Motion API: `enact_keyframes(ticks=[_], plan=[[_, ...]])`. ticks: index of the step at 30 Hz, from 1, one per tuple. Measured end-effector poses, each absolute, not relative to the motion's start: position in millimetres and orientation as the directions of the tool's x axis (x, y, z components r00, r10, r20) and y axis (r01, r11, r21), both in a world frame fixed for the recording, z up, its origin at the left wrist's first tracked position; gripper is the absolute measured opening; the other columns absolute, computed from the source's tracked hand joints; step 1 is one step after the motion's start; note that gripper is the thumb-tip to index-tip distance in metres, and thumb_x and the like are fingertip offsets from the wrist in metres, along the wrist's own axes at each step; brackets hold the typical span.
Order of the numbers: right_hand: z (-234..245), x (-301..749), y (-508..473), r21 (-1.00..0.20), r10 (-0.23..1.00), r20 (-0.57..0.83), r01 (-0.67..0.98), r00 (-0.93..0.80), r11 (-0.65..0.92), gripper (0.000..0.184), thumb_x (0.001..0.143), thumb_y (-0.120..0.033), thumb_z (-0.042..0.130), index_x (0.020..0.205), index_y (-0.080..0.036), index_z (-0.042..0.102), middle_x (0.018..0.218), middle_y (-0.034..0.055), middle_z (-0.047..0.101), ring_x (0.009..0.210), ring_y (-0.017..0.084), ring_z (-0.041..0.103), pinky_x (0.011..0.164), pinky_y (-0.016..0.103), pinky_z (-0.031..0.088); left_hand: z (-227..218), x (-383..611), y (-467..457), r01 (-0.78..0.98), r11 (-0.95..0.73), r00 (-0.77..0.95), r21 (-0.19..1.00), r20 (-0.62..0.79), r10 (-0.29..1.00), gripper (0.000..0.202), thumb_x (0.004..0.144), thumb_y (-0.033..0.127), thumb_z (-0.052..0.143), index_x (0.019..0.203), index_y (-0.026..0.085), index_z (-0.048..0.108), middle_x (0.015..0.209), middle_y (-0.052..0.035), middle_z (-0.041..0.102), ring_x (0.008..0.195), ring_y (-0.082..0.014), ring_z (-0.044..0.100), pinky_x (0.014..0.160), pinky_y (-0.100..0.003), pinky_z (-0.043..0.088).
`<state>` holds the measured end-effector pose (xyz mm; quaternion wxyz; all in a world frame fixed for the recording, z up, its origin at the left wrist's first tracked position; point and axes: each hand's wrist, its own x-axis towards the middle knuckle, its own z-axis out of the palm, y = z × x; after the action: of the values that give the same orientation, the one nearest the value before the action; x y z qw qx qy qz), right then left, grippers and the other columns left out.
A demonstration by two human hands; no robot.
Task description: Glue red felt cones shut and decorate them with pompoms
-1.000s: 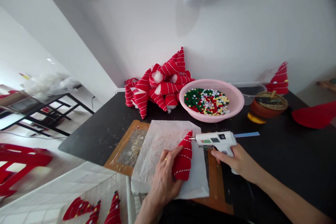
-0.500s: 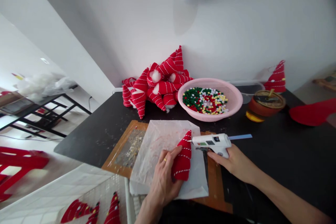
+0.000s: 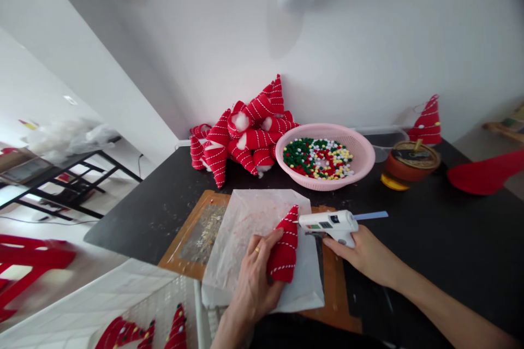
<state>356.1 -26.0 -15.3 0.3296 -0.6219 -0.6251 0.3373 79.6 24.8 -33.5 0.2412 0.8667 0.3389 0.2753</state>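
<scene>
My left hand [image 3: 260,267], with a ring on one finger, grips a red felt cone [image 3: 285,248] wound with white-dashed cord. The cone lies tip away from me on a white paper sheet [image 3: 233,262]. In my right hand [image 3: 360,253] is a white hot glue gun [image 3: 327,222], a pale blue glue stick [image 3: 372,215] poking out of its back. Its nozzle points left and meets the cone's right edge near the tip; whether glue is coming out is too small to see. Under the paper lies a brown-edged board [image 3: 184,267], its left part covered with dried bits.
Behind the paper stand a pink basket [image 3: 364,158] of coloured pompoms and a pile of stuffed red cones [image 3: 249,136]. To the right are a brown-lidded jar [image 3: 409,166], a decorated cone [image 3: 428,122] and a red object [image 3: 478,177]. A white crate [image 3: 164,294] holding decorated cones sits lower left.
The view has shifted slightly. Both hands, the cone and the glue gun keep nearly the same places relative to each other.
</scene>
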Motion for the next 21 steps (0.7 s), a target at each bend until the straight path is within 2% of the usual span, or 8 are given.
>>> enact_keyframes(ticks=[4,8,11,14,16,18,21], plan=[[-8,358,-26,-0.849,0.999,0.009,0.528,-0.05,0.034,0.033,0.096,-0.036,0.058,0.124,-0.021,0.066,0.119,0.0077,0.075,0.111,0.03,0.068,0.101,0.04,0.05,-25,80,24,0.465,-0.587,0.597,0.663,0.255,0.761,0.075,0.077,0.005,0.055,0.147,0.027,0.04,0.122,-0.0082,0.064,0.106,-0.0266,0.056,0.092,-0.042,0.051],[3,360,-26,-0.86,0.997,0.002,0.51,-0.075,0.04,0.034,0.095,-0.033,0.061,0.126,-0.024,0.065,0.124,0.0068,0.073,0.116,0.031,0.066,0.104,0.04,0.047,-17,81,25,0.49,-0.527,0.581,0.694,0.19,0.791,0.074,0.075,0.005,0.055,0.145,0.027,0.044,0.113,-0.0078,0.066,0.102,-0.0269,0.059,0.089,-0.042,0.052],[7,363,-27,-0.857,0.997,-0.005,0.514,-0.08,0.037,0.027,0.094,-0.032,0.06,0.118,-0.024,0.069,0.118,0.0064,0.074,0.108,0.031,0.067,0.098,0.04,0.049,-12,80,26,0.481,-0.496,0.577,0.723,0.164,0.8,0.077,0.073,0.004,0.056,0.145,0.028,0.046,0.118,-0.0074,0.066,0.106,-0.0274,0.06,0.094,-0.043,0.051],[4,366,-27,-0.868,0.998,0.007,0.496,-0.062,0.037,0.019,0.094,-0.033,0.06,0.107,-0.023,0.071,0.103,0.0056,0.075,0.095,0.028,0.068,0.088,0.037,0.051,-7,70,30,0.439,-0.425,0.586,0.792,0.106,0.803,0.078,0.07,0.006,0.056,0.144,0.029,0.049,0.134,-0.008,0.063,0.118,-0.0296,0.058,0.101,-0.046,0.047],[1,367,-27,-0.882,1.0,-0.008,0.472,-0.025,0.005,0.017,0.093,-0.035,0.061,0.096,-0.021,0.07,0.086,0.0037,0.073,0.08,0.024,0.066,0.075,0.033,0.051,-4,59,37,0.357,-0.358,0.6,0.863,0.082,0.796,0.069,0.073,0.014,0.057,0.14,0.027,0.054,0.147,-0.0085,0.057,0.126,-0.0327,0.055,0.104,-0.047,0.045],[0,366,-26,-0.904,0.999,-0.03,0.426,0.023,-0.037,0.02,0.092,-0.038,0.061,0.085,-0.02,0.066,0.072,0.0009,0.067,0.067,0.02,0.061,0.064,0.03,0.048,-1,50,47,0.24,-0.288,0.605,0.927,0.09,0.791,0.051,0.079,0.026,0.057,0.13,0.025,0.063,0.153,-0.0088,0.052,0.128,-0.0352,0.054,0.1,-0.046,0.046],[1,365,-23,-0.945,0.996,-0.028,0.322,0.09,-0.055,0.026,0.091,-0.041,0.062,0.076,-0.02,0.062,0.065,-0.0003,0.064,0.064,0.019,0.059,0.064,0.029,0.048,4,52,65,0.195,-0.234,0.557,0.952,0.089,0.825,0.034,0.09,0.034,0.052,0.117,0.024,0.07,0.151,-0.0074,0.054,0.125,-0.0317,0.056,0.098,-0.042,0.047]])
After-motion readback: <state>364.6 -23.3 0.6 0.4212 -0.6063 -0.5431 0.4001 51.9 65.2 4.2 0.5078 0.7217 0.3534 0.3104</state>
